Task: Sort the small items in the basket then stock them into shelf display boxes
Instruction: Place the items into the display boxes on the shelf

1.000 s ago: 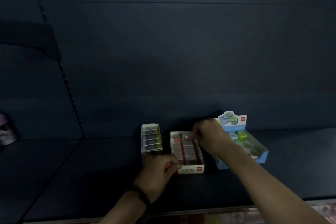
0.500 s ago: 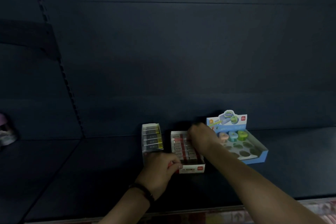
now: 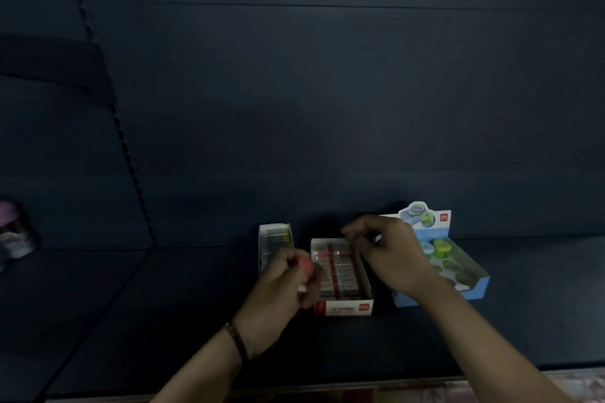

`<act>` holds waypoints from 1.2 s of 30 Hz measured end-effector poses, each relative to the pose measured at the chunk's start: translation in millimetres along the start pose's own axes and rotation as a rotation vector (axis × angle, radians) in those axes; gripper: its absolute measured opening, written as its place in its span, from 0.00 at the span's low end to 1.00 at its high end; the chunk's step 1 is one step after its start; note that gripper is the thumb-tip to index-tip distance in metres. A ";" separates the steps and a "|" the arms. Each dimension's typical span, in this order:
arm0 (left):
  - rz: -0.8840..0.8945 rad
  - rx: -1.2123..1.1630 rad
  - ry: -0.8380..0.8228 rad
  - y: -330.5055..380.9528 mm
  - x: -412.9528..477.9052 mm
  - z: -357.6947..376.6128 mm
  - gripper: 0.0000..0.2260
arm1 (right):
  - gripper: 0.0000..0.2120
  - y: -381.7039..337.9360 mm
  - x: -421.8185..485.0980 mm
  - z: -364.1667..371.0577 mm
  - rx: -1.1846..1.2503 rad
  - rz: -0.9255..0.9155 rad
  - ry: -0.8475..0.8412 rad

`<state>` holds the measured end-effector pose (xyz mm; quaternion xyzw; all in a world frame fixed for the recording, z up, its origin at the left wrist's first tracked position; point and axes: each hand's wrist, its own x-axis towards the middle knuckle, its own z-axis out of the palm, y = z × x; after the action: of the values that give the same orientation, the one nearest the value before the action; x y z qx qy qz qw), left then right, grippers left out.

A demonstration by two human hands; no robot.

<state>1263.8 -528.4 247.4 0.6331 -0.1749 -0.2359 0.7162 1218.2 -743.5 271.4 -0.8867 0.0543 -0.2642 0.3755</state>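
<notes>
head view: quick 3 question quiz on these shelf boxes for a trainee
1. True or false: every hole in the blue box is filled.
2. Which hand grips the pink item? A left hand B right hand C neither
3. How many boxes stand on the shelf?
Key: 1 false. 2 A. 3 three: small box, red-and-white box, blue box.

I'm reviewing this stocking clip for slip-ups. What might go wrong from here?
1. The left hand grips a small pink item beside the red-and-white box; a loose hold might drop it onto the dark shelf.
2. The right hand hovers over that box's back end, its forearm crossing the near corner of the blue box, which it might nudge.
</notes>
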 end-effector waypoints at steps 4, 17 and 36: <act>0.102 -0.094 -0.024 19.4 1.6 -2.3 0.12 | 0.11 -18.7 -13.4 -7.7 0.287 0.030 -0.001; 0.439 0.546 -0.078 23.1 5.1 -9.6 0.24 | 0.08 -36.0 -14.9 -9.5 0.424 0.133 -0.165; 0.457 1.054 -0.039 -22.0 -0.5 -6.4 0.11 | 0.05 20.8 18.5 12.7 -0.378 -0.138 -0.148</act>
<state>1264.4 -524.8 224.8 0.8463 -0.4144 0.0326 0.3332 1242.5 -755.7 257.5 -0.9601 0.0142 -0.2083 0.1863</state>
